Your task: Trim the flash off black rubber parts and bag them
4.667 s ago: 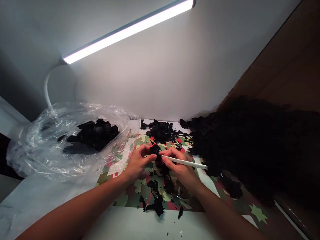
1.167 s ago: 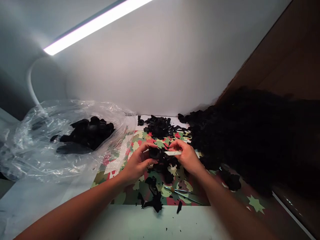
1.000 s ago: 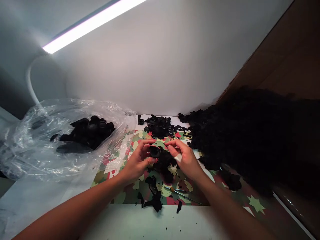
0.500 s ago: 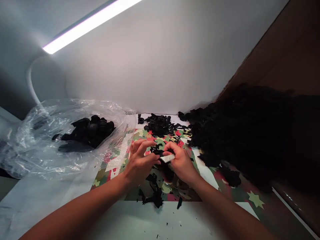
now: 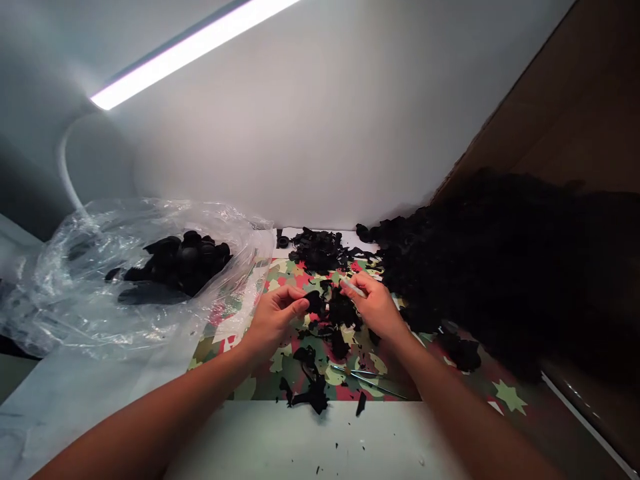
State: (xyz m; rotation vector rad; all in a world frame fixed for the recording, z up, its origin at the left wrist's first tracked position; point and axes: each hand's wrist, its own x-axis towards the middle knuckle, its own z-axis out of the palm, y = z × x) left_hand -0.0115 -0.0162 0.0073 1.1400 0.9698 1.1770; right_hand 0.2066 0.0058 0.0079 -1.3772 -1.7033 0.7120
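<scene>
My left hand pinches a thin, dark, rounded rubber-like piece between thumb and fingers, over the patterned sheet. In my right hand is a short, slim white tool, its kind not clear. Between and below the hands lie loose black scraps, apart from the piece I hold. Closer to me rest thin metal tweezers-like tools, and beside them a torn black scrap.
On the left a clear plastic bag holds black rounded parts. A big dark heap fills the right, against a cardboard box wall. Behind my hands sits a smaller scrap pile. A lit lamp hangs above.
My hands have moved apart; the right one went slightly up and right with the white tool. The black piece now shows in my left fingers, and the metal tools are uncovered.
</scene>
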